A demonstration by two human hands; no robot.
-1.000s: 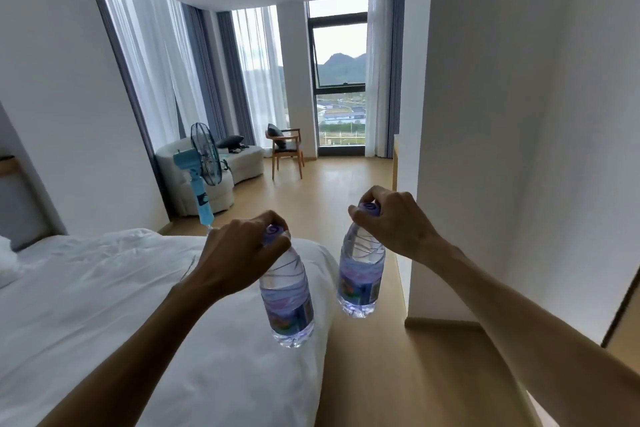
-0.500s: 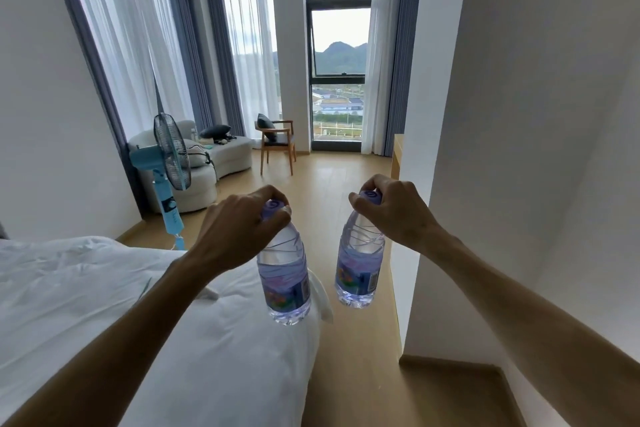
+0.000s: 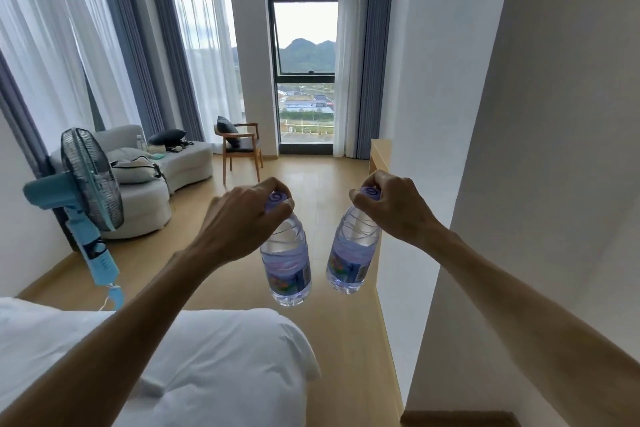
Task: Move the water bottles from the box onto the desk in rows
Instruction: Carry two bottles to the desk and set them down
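Note:
I carry two clear water bottles with purple caps and coloured labels, one in each hand, hanging by their necks above the wooden floor. My left hand (image 3: 242,218) grips the cap of the left bottle (image 3: 286,267). My right hand (image 3: 394,210) grips the cap of the right bottle (image 3: 349,260). The bottles hang side by side, a small gap apart, both nearly upright. A light wooden desk edge (image 3: 379,152) shows beyond the white wall corner ahead on the right. The box is out of view.
A white bed (image 3: 194,367) fills the lower left. A blue standing fan (image 3: 86,204) is at the left, a white sofa (image 3: 166,170) and a wooden chair (image 3: 240,146) lie farther back by the window. A white wall (image 3: 519,184) runs along the right.
The view has advanced along the bed toward the window, so the bed has slid down and back. Both hands still hold their bottles in the same way.

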